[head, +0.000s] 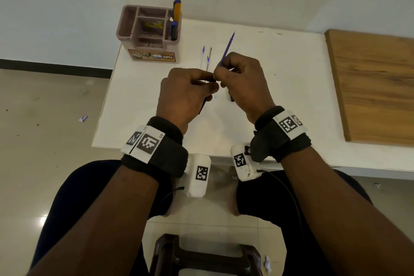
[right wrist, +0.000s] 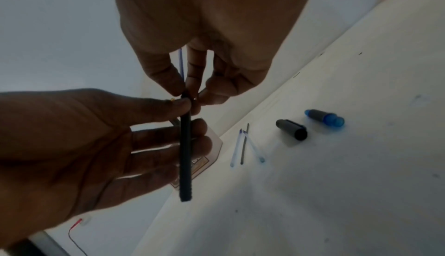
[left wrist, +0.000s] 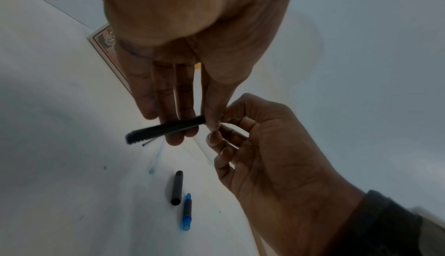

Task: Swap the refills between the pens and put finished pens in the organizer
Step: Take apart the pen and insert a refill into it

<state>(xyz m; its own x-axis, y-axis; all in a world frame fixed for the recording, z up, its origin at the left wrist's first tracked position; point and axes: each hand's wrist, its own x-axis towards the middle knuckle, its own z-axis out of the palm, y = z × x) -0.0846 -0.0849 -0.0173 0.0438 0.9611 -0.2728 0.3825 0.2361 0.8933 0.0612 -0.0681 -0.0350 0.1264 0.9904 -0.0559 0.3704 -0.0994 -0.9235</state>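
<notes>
Refill (head: 227, 48) meets black pen barrel (right wrist: 185, 146), held above the tabletop (head: 280, 87).
Your right hand (head: 240, 78) pinches the thin, probably light and bendy refill near its lower end; your left hand (head: 186, 92) pinches the stiff barrel's mouth. Grip close and gently.

You've got a matt black plastic barrel (right wrist: 185, 149), see-thru blue plastic cap (right wrist: 325, 120), wood-grain board (head: 376, 87) upper right, smooth white table (head: 280, 96).

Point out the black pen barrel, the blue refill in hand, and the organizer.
black pen barrel (right wrist: 185, 153), right wrist view, mid-shaft.
blue refill (head: 227, 50), head view, exposed length above the right hand.
organizer (head: 125, 22), head view, left outer wall.
</notes>
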